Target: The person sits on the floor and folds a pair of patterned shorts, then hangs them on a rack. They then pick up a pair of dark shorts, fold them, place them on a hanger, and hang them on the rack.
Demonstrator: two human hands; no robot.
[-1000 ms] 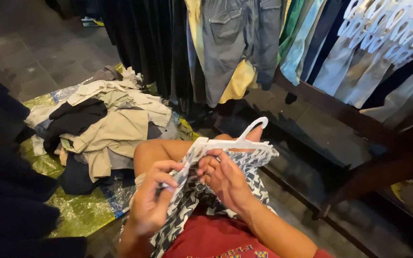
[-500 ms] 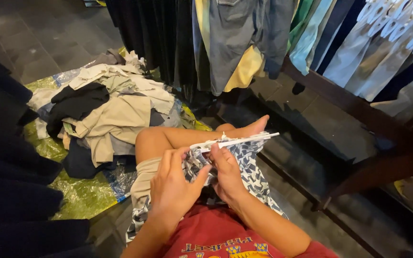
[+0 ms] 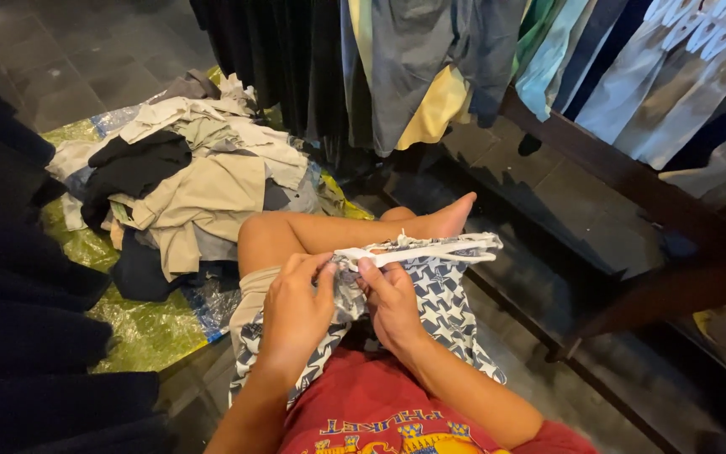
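Since a moment ago the white hanger (image 3: 418,251) has tipped from upright to lying nearly flat across the lap, and both hands have drawn in close at its near end. The left hand (image 3: 296,307) is closed around the bunched fabric of the blue-and-white patterned garment (image 3: 443,303), thumb on top; the right hand (image 3: 390,303) pinches garment and hanger together just beside it. The garment drapes over the person's thighs, the hanger threaded through its top, near the bare foot (image 3: 447,220). To do this well, I'd judge, keep the hanger steady and feed the cloth evenly. A heap of clothes (image 3: 186,189) lies on plastic sheeting (image 3: 140,324) to the left.
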